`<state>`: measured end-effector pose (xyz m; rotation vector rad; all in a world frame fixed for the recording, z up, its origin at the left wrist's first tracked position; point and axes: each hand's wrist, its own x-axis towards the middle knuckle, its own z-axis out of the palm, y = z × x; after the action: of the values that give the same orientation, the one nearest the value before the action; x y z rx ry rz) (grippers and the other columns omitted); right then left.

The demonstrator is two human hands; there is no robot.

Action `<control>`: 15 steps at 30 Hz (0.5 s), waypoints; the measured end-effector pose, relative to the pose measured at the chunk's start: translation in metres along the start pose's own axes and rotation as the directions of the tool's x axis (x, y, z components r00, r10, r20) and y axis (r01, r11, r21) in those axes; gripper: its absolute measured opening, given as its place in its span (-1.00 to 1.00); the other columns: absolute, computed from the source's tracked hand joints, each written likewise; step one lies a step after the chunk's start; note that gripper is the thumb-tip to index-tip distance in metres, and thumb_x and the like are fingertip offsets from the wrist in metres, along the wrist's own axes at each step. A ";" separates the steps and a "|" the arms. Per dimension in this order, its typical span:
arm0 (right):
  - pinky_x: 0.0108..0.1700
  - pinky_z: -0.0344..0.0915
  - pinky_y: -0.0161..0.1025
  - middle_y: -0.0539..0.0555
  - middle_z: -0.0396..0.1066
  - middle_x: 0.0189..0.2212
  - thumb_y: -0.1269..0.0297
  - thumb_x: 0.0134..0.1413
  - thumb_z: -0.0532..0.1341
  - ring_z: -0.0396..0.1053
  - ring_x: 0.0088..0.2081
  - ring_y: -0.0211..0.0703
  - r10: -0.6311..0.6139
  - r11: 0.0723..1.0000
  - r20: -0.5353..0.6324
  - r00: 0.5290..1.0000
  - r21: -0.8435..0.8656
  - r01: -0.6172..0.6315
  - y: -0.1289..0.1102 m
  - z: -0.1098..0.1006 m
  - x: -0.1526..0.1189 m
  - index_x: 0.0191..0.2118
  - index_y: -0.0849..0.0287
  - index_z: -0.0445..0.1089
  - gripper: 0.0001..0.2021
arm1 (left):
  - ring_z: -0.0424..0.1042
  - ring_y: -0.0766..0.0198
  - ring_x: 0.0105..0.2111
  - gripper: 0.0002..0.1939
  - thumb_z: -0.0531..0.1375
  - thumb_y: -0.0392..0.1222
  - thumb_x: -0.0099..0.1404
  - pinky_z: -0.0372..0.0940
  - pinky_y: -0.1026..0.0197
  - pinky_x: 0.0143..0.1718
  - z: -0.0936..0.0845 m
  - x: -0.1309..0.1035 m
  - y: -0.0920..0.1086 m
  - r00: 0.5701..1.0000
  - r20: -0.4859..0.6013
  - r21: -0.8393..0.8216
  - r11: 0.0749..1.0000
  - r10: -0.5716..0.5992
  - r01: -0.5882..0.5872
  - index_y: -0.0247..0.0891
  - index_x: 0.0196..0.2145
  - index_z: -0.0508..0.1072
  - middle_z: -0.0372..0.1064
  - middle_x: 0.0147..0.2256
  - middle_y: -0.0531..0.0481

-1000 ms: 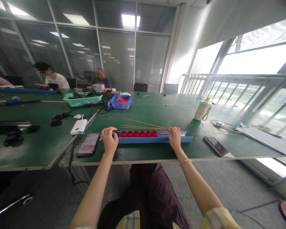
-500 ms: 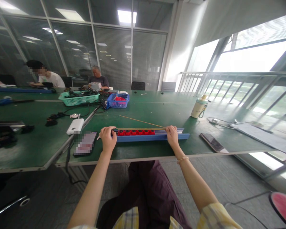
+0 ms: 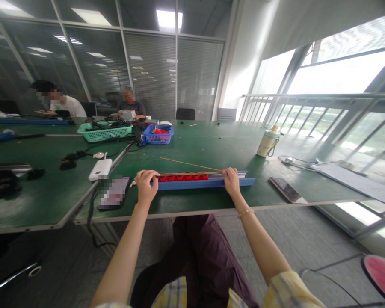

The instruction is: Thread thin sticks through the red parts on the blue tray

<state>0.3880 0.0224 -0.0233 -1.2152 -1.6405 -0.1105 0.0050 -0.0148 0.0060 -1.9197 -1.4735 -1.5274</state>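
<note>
A long blue rail [image 3: 192, 185] lies across the green table in front of me, with several red pieces [image 3: 182, 176] in a row along its left and middle part. Thin yellowish strips run above the red pieces; one strip [image 3: 189, 163] slants away to the back left from my right hand. My left hand [image 3: 146, 185] is closed at the rail's left end, thumb and fingers pinching a strip's end. Farther right, my right hand [image 3: 231, 179] is closed on the strips over the rail. Its fingertips are partly hidden.
Phones [image 3: 114, 192] [image 3: 285, 190] lie either side, a white power bank [image 3: 100, 169] at left. Behind stand a green basket [image 3: 105, 133], a blue basket [image 3: 158, 136] and a bottle [image 3: 268, 142]. Two people sit across the table. A cable hangs off the front edge.
The strip near my left hand now lies over the red pieces, covering their dark openings more. The slanting strip has dipped slightly at its far end. Both hands have hardly moved.
</note>
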 end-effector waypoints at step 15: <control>-0.15 0.19 -0.16 0.08 0.39 -0.40 0.20 0.33 -0.02 0.24 -0.27 -0.06 0.016 1.000 -0.020 1.000 -0.009 -0.016 -0.002 -0.002 0.000 -0.40 0.09 0.29 -0.72 | 0.33 0.04 -0.07 -0.75 0.07 -0.29 0.30 0.17 -0.04 0.00 0.002 0.001 0.000 1.000 0.027 -0.007 1.000 -0.001 0.001 -0.11 -0.36 0.54 0.56 -0.25 0.01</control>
<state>0.3879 0.0207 -0.0213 -1.2305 -1.6141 -0.1205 0.0065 -0.0133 0.0057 -1.9510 -1.4821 -1.5153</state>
